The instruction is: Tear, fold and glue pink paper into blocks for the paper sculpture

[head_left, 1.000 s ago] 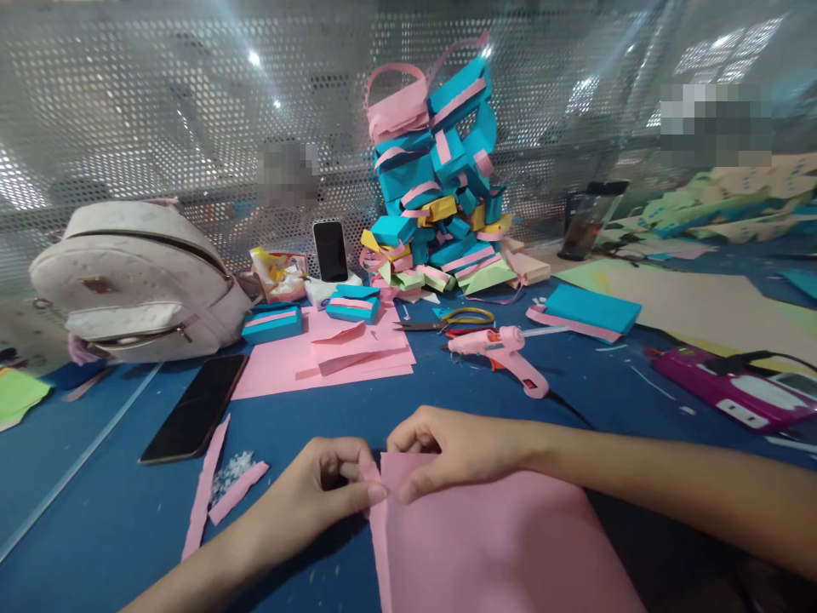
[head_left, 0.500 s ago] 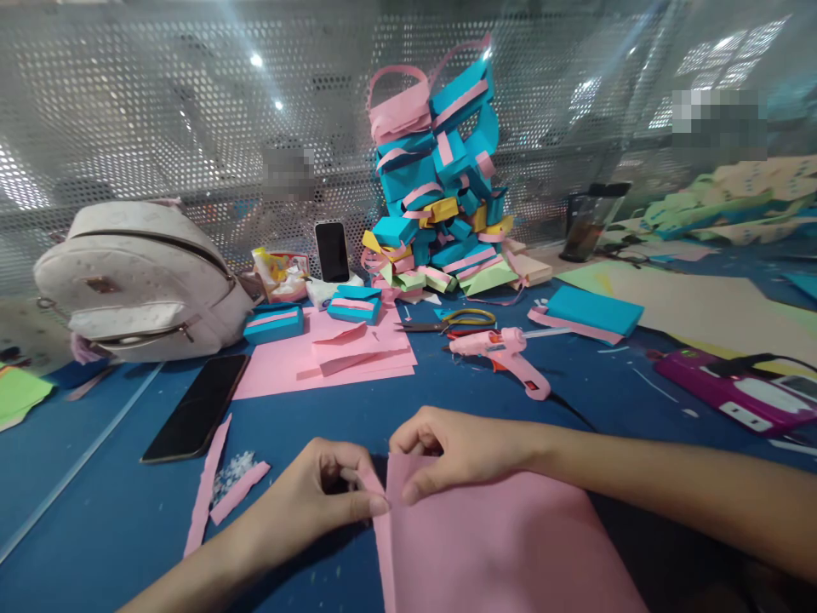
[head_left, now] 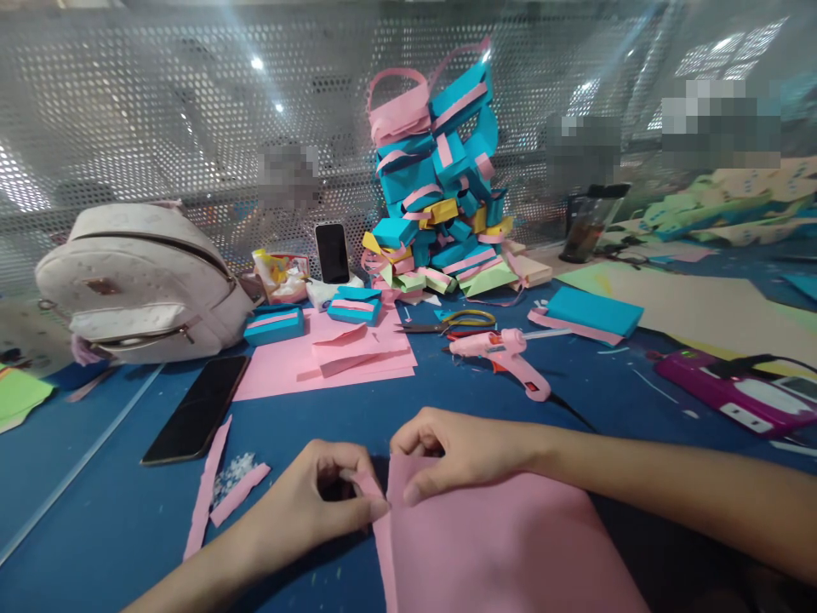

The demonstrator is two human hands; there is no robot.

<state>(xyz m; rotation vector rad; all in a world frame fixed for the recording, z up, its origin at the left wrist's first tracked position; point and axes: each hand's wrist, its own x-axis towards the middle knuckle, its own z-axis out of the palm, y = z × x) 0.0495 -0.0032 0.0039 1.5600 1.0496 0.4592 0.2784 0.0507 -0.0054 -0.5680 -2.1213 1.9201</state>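
A large pink paper sheet (head_left: 511, 545) lies at the front of the blue table, with a narrow strip along its left edge. My left hand (head_left: 338, 489) pinches that strip near its top between thumb and fingers. On the sheet's upper left corner my right hand (head_left: 447, 455) is closed, thumb on top and fingers curled behind the edge. Beyond my right hand rests a pink glue gun (head_left: 501, 353). Torn pink paper strips (head_left: 208, 502) and a small heap of white bits (head_left: 234, 477) lie left of my left hand.
A black phone (head_left: 197, 413) and a white backpack (head_left: 146, 281) are at the left. Scissors (head_left: 469, 321) lie behind the glue gun. Stacked blue and pink paper bags (head_left: 440, 179) stand against the perforated metal screen (head_left: 191, 102). A purple power strip (head_left: 734, 393) sits at the right.
Both hands keep nearly the same hold on the pink paper. The strip in my left hand shows slightly more bent outward at its top.
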